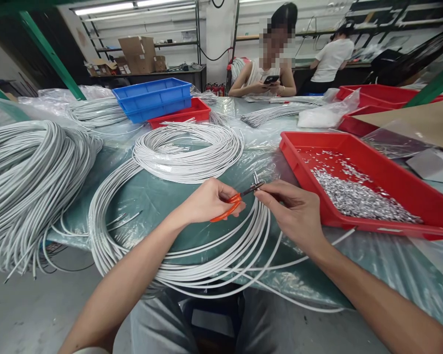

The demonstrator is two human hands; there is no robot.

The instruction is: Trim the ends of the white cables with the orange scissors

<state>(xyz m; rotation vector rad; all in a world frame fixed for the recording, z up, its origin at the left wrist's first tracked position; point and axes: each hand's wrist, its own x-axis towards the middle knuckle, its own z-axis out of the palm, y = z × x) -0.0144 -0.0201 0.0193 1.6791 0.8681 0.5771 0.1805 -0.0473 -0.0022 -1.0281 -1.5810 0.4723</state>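
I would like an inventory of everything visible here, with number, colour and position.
Scissors: 1, orange-handled, centre
Cable coils: at least 4, whitish, front, centre, left, left rear
Large tray: 1, red, right
Small pieces: uncountable, silvery, in that tray
Other trays: at least 2, red, right rear
Blue bin: 1, blue, behind central coil
Small bin: 1, red, partly hidden by blue bin
Cardboard boxes: several, brown, left background
People: 2, pale tops, background
Phone: 1, dark, nearer person's hands
Table: 1, green under clear film, middle
Left grip: 1, bare, on scissors handles
Right grip: 1, bare, by the blade tips; exact hold unclear
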